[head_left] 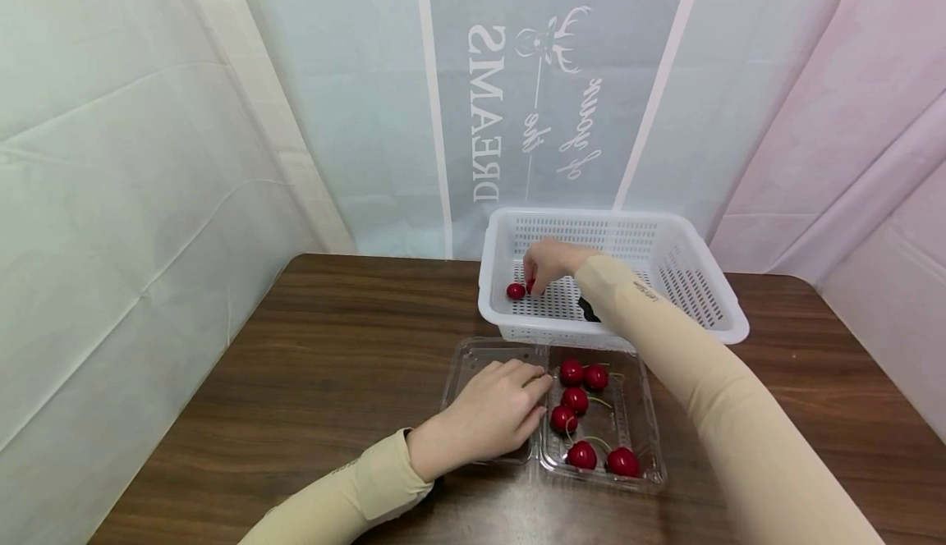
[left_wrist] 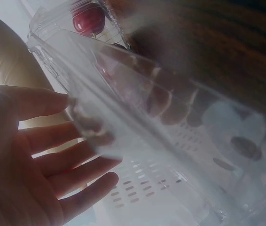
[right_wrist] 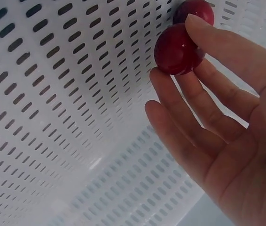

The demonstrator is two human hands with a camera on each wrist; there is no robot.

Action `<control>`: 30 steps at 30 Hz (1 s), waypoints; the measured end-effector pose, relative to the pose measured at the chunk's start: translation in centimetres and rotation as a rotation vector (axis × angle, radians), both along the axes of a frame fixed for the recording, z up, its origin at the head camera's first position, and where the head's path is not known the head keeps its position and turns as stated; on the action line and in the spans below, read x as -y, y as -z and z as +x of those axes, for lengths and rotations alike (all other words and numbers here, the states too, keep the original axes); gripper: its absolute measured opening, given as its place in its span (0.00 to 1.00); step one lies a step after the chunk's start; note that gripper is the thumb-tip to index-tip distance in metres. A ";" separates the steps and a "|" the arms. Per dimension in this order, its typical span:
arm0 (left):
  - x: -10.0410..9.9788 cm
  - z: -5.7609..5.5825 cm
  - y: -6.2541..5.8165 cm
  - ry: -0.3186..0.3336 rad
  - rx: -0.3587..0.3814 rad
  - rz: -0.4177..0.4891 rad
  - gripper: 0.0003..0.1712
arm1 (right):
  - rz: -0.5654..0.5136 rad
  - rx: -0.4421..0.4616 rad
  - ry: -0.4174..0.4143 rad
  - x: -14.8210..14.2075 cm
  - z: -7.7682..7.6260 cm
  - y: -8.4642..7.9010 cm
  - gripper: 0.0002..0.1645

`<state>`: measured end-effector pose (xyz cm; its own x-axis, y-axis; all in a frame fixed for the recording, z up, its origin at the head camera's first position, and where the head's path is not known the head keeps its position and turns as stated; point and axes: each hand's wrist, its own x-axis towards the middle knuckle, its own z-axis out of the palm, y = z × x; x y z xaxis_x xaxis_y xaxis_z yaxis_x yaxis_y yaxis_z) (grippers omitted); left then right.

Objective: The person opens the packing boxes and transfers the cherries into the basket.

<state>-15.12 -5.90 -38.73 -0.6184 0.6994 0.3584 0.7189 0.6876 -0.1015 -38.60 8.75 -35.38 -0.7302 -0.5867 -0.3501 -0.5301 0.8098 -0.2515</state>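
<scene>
Cherry (right_wrist: 175,49) in the white basket (head_left: 486,278), near its left end, is pinched between thumb and fingertips of the right hand (head_left: 550,263). Another cherry (head_left: 516,291) lies just beside it; whether the two touch, I cannot tell. Nearer the person on the wooden table (head_left: 332,323) is a transparent hinged box (head_left: 624,422), with six cherries (head_left: 576,400) in its right half. Over the left half, the lid (head_left: 480,354), lies the left hand (head_left: 491,408), fingers loosely extended and gripping nothing, tips near the hinge. Both hands are well apart. Behind the basket hangs a pale curtain (head_left: 355,77) with mirrored lettering

The pinched fruit is round, deep red and glossy with small highlights, partly covered by the thumb; several in the box show thin green stems

Slotted walls and a raised rim surround the right hand. Its beige sleeve (head_left: 709,389) crosses the front rim, which stands close to the box's far edge. Basket floor extends rightward under the forearm, and bare wood runs left of the lid to the table's side edge
</scene>
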 end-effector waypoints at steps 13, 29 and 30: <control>0.0 0.0 0.2 0.001 -0.004 0.006 0.21 | 0.061 0.002 -0.005 0.3 -0.3 0.4 0.18; 0.0 0.0 0.3 0.005 -0.013 0.007 0.20 | 0.102 -0.009 -0.007 0.6 -0.1 0.4 0.19; 0.0 -0.1 0.3 0.005 -0.013 0.007 0.20 | 0.107 -0.014 -0.009 0.6 0.0 0.3 0.19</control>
<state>-15.17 -5.89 -39.01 -0.6102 0.6999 0.3713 0.7207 0.6850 -0.1066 -38.64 8.10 -35.71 -0.7301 -0.5533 -0.4010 -0.5407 0.8266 -0.1560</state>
